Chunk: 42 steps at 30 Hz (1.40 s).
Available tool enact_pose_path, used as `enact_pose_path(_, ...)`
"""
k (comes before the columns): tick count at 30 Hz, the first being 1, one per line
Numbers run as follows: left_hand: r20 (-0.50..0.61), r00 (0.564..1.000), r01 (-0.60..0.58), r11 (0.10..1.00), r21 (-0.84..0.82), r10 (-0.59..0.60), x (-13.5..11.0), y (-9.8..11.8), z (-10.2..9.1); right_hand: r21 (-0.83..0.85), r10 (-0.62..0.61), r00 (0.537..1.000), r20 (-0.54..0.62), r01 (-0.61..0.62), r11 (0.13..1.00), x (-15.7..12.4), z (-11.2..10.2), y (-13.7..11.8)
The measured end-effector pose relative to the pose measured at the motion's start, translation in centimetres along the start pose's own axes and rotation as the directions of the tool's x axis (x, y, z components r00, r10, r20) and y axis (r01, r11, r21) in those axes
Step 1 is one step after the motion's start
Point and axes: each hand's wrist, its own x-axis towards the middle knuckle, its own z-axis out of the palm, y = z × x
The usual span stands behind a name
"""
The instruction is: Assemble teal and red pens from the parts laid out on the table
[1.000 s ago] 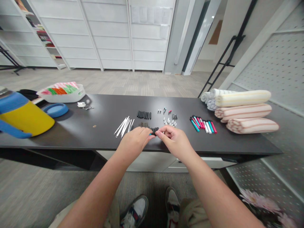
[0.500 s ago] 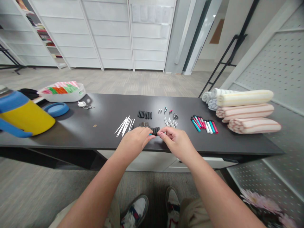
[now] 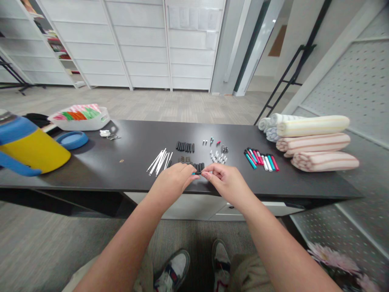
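My left hand [image 3: 176, 178] is closed around a small pen [image 3: 197, 173], mostly hidden by the fingers, showing teal and black. At its other end my right hand [image 3: 223, 178] pinches with thumb and forefinger; the fingertips of both hands nearly meet. Just behind the fingers stands a short row of black pen tubes [image 3: 199, 166]. Small springs [image 3: 184, 159] lie beyond my left hand, and white refills [image 3: 160, 161] are spread to its left. Past my right hand are small white pen parts [image 3: 218, 157] and a heap of metal clips [image 3: 224, 149].
More black tubes [image 3: 185, 147] line up farther back on the dark table [image 3: 136, 162]. Teal, pink and white barrels [image 3: 261, 159] lie at right, before rolled towels [image 3: 319, 144]. At left stand a yellow-blue jug [image 3: 33, 146], blue lid [image 3: 73, 140] and white tray [image 3: 103, 118].
Both hands stay almost in place around the pen. The pen and fingertips have shifted very slightly, leaving the black tubes behind them a little more visible.
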Motion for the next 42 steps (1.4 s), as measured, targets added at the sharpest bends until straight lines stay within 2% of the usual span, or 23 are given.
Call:
enact_pose_path(3, 0.020, 0.998, -0.055, 0.988, 0.146, 0.053, -0.02, 0.03, -0.06, 0.004, 0.016, 1.000, -0.012, -0.016, 1.000, -0.12, -0.03, -0.02)
enact_pose_path(6, 0.012, 0.997, -0.073, 0.981, 0.182, 0.072, -0.07, 0.03, -0.12, -0.009, 0.044, 0.999, 0.002, -0.044, 0.999, -0.10, -0.09, -0.25)
enact_pose_path(11, 0.013, 0.994, -0.107, 0.983, 0.149, 0.106, 0.07, 0.20, -0.45, -0.065, -0.004, 0.999, 0.052, 0.008, 0.998, 0.02, -0.23, -0.24)
enact_pose_path(17, 0.071, 0.995, -0.076, 0.992, 0.097, 0.069, 0.18, 0.25, -0.62, -0.102, -0.049, 0.999, 0.014, 0.050, 0.994, -0.21, 0.01, 0.21)
enact_pose_path(23, 0.058, 0.997, -0.051, 0.995, 0.084, 0.047, 0.02, -0.09, -0.31, -0.091, 0.028, 0.999, -0.042, -0.032, 0.995, -0.25, 0.09, 0.12)
enact_pose_path(30, 0.053, 0.997, -0.057, 0.992, 0.116, 0.051, 0.01, -0.05, -0.22, -0.099, -0.017, 1.000, 0.011, 0.018, 0.995, -0.13, -0.15, -0.18)
enact_pose_path(37, 0.060, 0.997, -0.046, 0.994, 0.103, 0.040, 0.08, -0.14, -0.31, -0.064, 0.058, 0.998, -0.001, -0.058, 0.996, -0.19, -0.18, -0.15)
enact_pose_path(42, 0.064, 0.998, -0.024, 0.994, 0.103, 0.017, 0.14, 0.05, -0.43, -0.098, -0.022, 1.000, 0.002, 0.022, 0.995, -0.21, -0.09, -0.49)
